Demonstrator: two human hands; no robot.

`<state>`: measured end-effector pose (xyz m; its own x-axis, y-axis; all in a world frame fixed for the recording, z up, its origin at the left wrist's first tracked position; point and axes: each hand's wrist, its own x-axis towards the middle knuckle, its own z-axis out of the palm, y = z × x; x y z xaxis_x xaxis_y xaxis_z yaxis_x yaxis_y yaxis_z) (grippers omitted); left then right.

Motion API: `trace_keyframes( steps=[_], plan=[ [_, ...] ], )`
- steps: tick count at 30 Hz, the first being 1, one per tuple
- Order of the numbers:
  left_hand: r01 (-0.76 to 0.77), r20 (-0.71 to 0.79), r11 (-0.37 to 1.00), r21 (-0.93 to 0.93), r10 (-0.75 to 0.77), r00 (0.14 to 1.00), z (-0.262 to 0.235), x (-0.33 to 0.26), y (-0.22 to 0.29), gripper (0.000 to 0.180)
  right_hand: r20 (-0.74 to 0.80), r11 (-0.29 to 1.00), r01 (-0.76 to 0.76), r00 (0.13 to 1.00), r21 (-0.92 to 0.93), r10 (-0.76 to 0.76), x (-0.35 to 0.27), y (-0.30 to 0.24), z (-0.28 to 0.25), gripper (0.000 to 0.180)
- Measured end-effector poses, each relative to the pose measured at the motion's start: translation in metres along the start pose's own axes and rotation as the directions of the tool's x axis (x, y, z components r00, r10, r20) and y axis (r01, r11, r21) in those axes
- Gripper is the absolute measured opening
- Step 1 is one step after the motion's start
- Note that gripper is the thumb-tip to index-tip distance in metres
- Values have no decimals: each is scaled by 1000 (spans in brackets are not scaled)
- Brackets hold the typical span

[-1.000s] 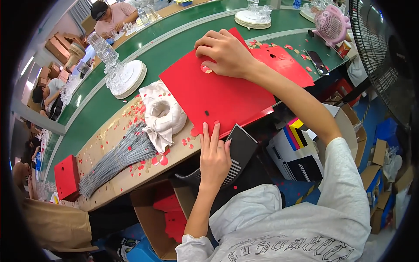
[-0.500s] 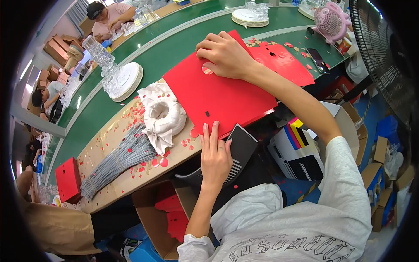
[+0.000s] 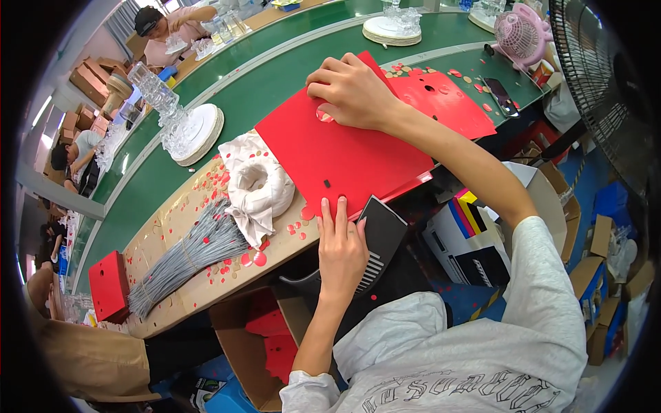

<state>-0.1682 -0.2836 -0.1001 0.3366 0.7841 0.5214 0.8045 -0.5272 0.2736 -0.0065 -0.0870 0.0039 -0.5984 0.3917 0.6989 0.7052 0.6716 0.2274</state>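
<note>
A large red sheet (image 3: 365, 155) lies slanted across the table edge in front of me, with a small dark slot near its close edge. My right hand (image 3: 354, 93) bends over the sheet's far left edge, fingers curled on it and the thumb beside a round cut-out (image 3: 324, 116). My left hand (image 3: 342, 255) rests its stretched fingers flat on the near edge, close to the slot. More red sheets (image 3: 447, 103) with a dark hole lie behind to the right.
A knotted white cloth (image 3: 258, 189), a bundle of grey ties (image 3: 186, 258) and scattered red discs lie left. A red stack (image 3: 108, 286) sits at the table's end. Clear ornaments stand on white discs (image 3: 196, 134) on the green conveyor. A pink fan (image 3: 522, 38) and a phone (image 3: 501, 96) are right.
My right hand has shifted slightly left, and more of the round cut-out shows beside the thumb. The discs on the conveyor have moved a little left. A person across the belt has raised an arm.
</note>
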Motion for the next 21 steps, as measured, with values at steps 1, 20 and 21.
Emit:
trace_keyframes(
  steps=[1,20,21],
  plan=[
    [-5,3,1000,24,5,1000,0,0,0,24,0,1000,-4,1000,0,4,1,-1,0,19],
    [344,5,704,-622,-435,900,-110,-13,-34,38,398,797,-599,752,81,525,-85,223,-40,21],
    [341,0,706,-621,-435,900,-107,-9,-36,38,461,768,-630,719,116,520,-105,228,-36,21]
  ],
)
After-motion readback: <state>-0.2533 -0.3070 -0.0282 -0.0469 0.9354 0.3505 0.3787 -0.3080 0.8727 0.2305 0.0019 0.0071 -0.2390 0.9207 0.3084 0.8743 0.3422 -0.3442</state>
